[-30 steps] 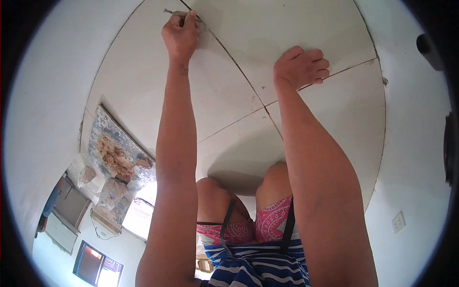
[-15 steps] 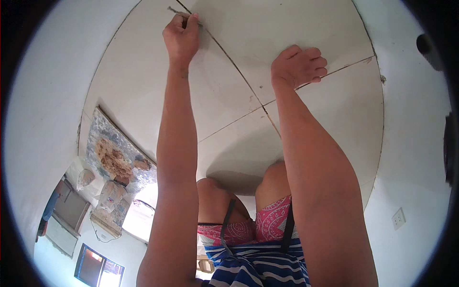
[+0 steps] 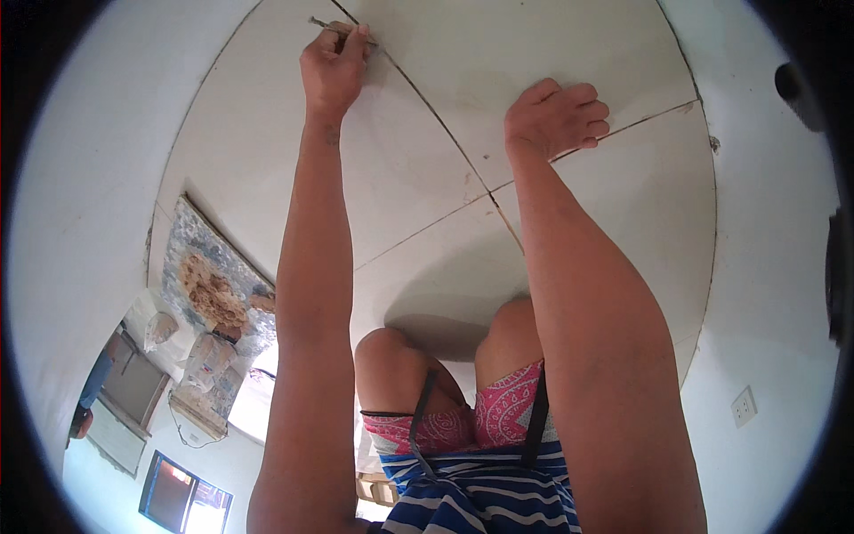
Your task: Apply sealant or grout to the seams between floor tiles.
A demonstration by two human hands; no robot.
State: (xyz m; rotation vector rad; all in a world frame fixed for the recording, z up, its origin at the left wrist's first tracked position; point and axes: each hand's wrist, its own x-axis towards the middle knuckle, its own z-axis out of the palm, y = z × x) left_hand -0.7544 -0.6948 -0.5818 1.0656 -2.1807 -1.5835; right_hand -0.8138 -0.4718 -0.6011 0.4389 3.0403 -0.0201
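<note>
My left hand is far out on the pale tiled floor, closed around a thin grey stick-like tool. One end of the tool sticks out to the left, and the other is close to the dark joint between the tiles. I cannot make out the tool's exact kind. Farther right, my right hand rests palm down on the tiles with its fingers apart, holding nothing. A second joint line runs beside its fingers.
On the left lies a stained board bearing a heap of brown crumbly material. Plastic bags stand beyond it. White walls flank the floor, with an outlet on the right. My bent knees are close in front.
My left forearm has shifted slightly left, and the left hand has moved a little left with the tool. My right hand stays planted in nearly the same spot.
</note>
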